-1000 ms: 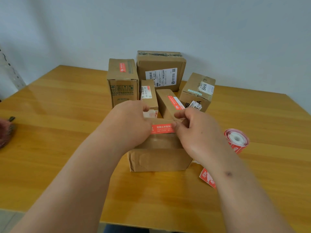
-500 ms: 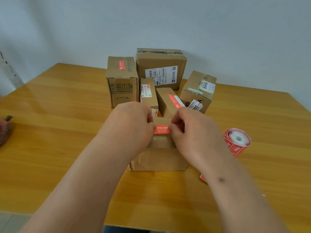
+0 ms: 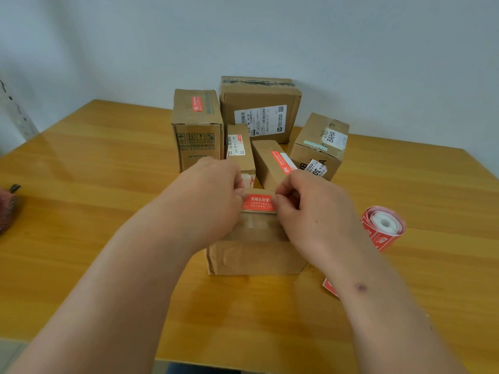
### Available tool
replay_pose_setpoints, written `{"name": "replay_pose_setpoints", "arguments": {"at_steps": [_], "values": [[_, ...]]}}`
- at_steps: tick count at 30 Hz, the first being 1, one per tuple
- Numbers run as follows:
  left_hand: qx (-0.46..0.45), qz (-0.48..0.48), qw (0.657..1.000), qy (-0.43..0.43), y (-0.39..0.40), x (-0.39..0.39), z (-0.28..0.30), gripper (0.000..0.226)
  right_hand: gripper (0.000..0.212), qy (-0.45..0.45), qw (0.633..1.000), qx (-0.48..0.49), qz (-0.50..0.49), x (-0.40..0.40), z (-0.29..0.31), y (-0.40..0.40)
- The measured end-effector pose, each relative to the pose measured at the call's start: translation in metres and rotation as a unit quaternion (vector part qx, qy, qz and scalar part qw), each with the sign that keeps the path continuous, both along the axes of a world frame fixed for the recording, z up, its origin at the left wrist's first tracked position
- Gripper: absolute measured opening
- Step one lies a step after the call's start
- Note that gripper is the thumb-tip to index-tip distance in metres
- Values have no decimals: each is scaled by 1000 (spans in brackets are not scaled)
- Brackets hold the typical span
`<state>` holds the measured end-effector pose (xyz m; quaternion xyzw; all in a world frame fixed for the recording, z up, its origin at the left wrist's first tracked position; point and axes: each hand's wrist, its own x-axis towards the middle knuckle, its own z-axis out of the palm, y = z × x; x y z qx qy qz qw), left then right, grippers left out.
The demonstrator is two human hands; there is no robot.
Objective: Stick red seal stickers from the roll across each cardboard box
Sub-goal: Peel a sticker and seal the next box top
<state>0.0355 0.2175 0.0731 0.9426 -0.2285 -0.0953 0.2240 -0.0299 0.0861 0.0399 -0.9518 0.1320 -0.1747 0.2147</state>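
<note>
A cardboard box [image 3: 256, 256] stands on the table right in front of me. Over its top lies a red seal sticker [image 3: 258, 203] with white print. My left hand [image 3: 213, 198] pinches the sticker's left end and my right hand [image 3: 310, 209] pinches its right end. Both hands cover most of the box top. The roll of red stickers [image 3: 383, 228] lies on the table to the right of the box, with a loose red strip end [image 3: 330, 287] trailing behind my right forearm.
Several more cardboard boxes stand behind: a tall one [image 3: 197, 130] with a red sticker on top, a large one [image 3: 260, 109] against the wall, two narrow ones [image 3: 240, 149] [image 3: 272, 163] and a tilted one [image 3: 320, 145]. A dark object [image 3: 8, 209] lies at the wooden table's [image 3: 94, 171] left edge.
My two hands have drawn closer together over the sticker, so less of it shows between them. The box and roll stay where they were.
</note>
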Motion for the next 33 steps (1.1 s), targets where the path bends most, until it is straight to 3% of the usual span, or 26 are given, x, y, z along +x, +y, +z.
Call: {"name": "replay_pose_setpoints", "arguments": {"at_steps": [6,11,27,33], "values": [[-6,-7,1000,29,1,-1,8,12,7,3,1000,-5,-1,-1,-1,-2],[55,-3,995,84,-9,1,14,17,7,12,999,-32,-1,-3,0,-2],[66,2,997,35,-9,3,5,15,9,27,999,-45,-7,1,-1,-5],[45,-6,999,12,-10,3,0,27,5,15,998,-61,-6,1,-2,-4]]}}
